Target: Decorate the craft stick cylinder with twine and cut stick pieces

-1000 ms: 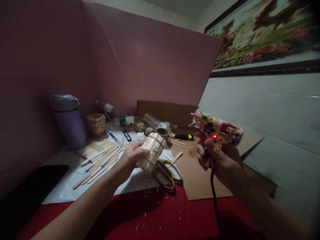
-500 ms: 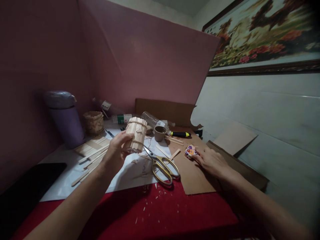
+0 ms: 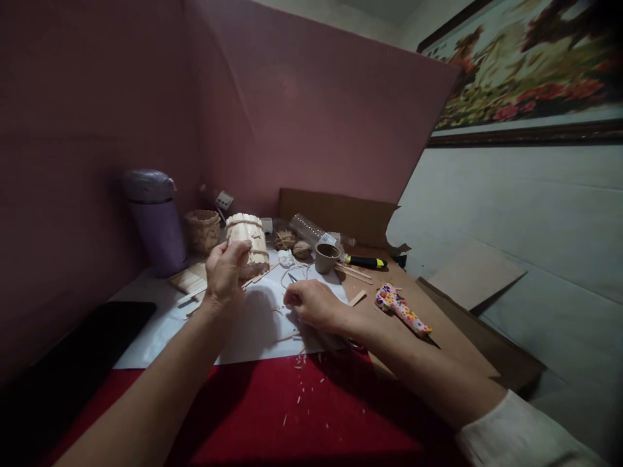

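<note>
My left hand (image 3: pixel 226 275) is closed around a small barrel-like cup covered in wooden craft sticks (image 3: pixel 253 243), with twine bands near its top and bottom, and holds it tilted above the white paper. My right hand (image 3: pixel 311 305) is low over the paper with its fingers curled together; whatever they pinch, if anything, is hidden. Scissors lie under that hand, their blade tip (image 3: pixel 292 277) showing beyond the fingers and most of the rest covered. On the brown cardboard at right rests a flower-patterned glue gun (image 3: pixel 403 311), untouched.
A brown cup (image 3: pixel 326 258), twine balls (image 3: pixel 285 239), a plastic bottle (image 3: pixel 307 228) and a yellow-black cutter (image 3: pixel 366 262) stand or lie behind. At left are a purple tumbler (image 3: pixel 158 230), a woven-looking pot (image 3: pixel 203 230) and craft sticks (image 3: pixel 189 279). Wood scraps litter the red cloth (image 3: pixel 272 415).
My right hand has let go of the glue gun and moved left over the scissors. My left hand still holds the stick-covered cup. The view has shifted somewhat.
</note>
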Demonstrator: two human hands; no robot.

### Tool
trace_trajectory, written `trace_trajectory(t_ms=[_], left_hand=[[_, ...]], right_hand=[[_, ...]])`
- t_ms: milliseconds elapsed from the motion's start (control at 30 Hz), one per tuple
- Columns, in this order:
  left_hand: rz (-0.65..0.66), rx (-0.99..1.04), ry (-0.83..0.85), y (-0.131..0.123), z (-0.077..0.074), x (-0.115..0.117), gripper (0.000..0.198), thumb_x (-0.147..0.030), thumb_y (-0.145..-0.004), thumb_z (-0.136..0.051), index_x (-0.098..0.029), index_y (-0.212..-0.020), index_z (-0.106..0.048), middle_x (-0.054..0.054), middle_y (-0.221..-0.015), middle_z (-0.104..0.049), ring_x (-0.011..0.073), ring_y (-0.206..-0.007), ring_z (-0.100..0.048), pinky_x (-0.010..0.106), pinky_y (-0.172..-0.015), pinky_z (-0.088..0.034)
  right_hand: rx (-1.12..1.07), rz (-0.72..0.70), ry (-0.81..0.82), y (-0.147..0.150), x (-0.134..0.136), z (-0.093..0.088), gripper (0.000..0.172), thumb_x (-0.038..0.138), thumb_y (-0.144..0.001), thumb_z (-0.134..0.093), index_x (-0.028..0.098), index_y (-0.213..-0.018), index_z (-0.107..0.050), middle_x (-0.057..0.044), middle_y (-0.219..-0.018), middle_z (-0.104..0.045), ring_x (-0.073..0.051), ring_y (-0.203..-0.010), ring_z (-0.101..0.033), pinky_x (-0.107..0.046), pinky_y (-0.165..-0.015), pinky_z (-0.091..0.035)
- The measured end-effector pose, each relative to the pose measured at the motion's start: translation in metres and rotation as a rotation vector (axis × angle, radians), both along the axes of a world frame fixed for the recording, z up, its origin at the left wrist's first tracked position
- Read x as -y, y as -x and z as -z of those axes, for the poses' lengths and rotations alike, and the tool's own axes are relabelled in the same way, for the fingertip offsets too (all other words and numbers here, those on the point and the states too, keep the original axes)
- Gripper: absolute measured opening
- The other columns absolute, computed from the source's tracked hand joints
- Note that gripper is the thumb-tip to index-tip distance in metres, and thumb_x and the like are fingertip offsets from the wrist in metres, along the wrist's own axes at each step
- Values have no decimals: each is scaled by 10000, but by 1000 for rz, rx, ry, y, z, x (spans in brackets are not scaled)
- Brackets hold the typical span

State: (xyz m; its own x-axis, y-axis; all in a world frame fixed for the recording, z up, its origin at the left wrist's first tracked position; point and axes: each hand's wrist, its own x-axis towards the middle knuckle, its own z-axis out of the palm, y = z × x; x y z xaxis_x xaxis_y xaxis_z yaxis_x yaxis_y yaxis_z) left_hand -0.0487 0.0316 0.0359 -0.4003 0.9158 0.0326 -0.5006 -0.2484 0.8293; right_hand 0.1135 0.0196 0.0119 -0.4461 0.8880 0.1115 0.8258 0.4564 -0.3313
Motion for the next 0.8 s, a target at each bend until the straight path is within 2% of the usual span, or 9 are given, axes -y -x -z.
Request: trace_trajectory(t_ms=[100, 233, 300, 400, 533, 600, 667, 733, 800], left_hand=[[26, -9, 25, -1, 0, 0, 341, -261, -531, -691, -169, -840, -580, 6, -713, -595, 158, -531, -577, 296, -465, -510], [33, -21, 15, -3, 1, 2, 355, -266, -535, -684, -152, -852, -572, 1, -694, -589, 161, -519, -583, 305, -469, -517], [28, -26, 7, -3, 2, 2, 366, -260, -537, -684, -145, -866, -573, 11, -704, -600, 164, -522, -585, 309, -465, -517], [57, -40, 20, -5, 4, 2, 383, -257, -535, -696, -140, -881, -579, 19, -703, -606, 167, -516, -589, 303, -450, -511], [176, -87, 69, -10, 7, 6, 355, -271, -534, -711, -142, -839, -582, 16, -684, -597, 158, -517, -579, 286, -440, -504], [267, -121, 91, -14, 10, 9, 345, -283, -547, -711, -143, -837, -587, 24, -699, -608, 162, -542, -585, 290, -458, -512], [370, -154, 122, -17, 13, 13, 345, -294, -569, -709, -143, -859, -599, 33, -709, -619, 168, -568, -592, 288, -476, -512], [462, -187, 144, -20, 16, 15, 343, -300, -586, -709, -141, -874, -614, 41, -715, -628, 167, -577, -596, 271, -479, -497], [546, -214, 153, -22, 18, 17, 341, -305, -603, -710, -139, -889, -626, 52, -731, -638, 163, -579, -599, 251, -472, -474]], right_hand=[[-20, -20, 22, 13, 0, 6, 147, 158, -753, -630, 201, -859, -723, -48, -826, -730, -188, -746, -608, -261, -627, -360], [-95, -17, 46, 21, 1, 15, 202, 51, -690, -617, 183, -820, -697, -66, -806, -706, -204, -755, -594, -281, -643, -359], [-189, -10, 49, 19, -2, 17, 209, 33, -678, -614, 179, -811, -682, -62, -806, -694, -199, -760, -587, -286, -660, -374], [-400, 29, 37, 5, -13, 12, 130, 74, -755, -566, 174, -777, -647, -52, -794, -674, -173, -753, -584, -287, -678, -416], [-686, 65, 109, -23, -25, -5, 106, 255, -819, -572, 162, -797, -620, -31, -684, -636, -137, -598, -583, -245, -517, -431], [-933, 54, 228, -34, -24, -12, 216, 361, -742, -687, 153, -764, -635, -33, -657, -642, -133, -569, -595, -226, -462, -411], [-1174, 54, 355, -41, -20, -17, 318, 400, -606, -809, 140, -714, -660, -41, -648, -657, -131, -562, -609, -212, -437, -398], [-1283, 64, 436, -43, -14, -20, 361, 388, -523, -873, 131, -695, -686, -43, -637, -667, -127, -561, -615, -204, -432, -399], [-1299, 68, 478, -44, -8, -22, 351, 373, -524, -888, 126, -686, -698, -39, -620, -666, -117, -552, -609, -196, -433, -402]])
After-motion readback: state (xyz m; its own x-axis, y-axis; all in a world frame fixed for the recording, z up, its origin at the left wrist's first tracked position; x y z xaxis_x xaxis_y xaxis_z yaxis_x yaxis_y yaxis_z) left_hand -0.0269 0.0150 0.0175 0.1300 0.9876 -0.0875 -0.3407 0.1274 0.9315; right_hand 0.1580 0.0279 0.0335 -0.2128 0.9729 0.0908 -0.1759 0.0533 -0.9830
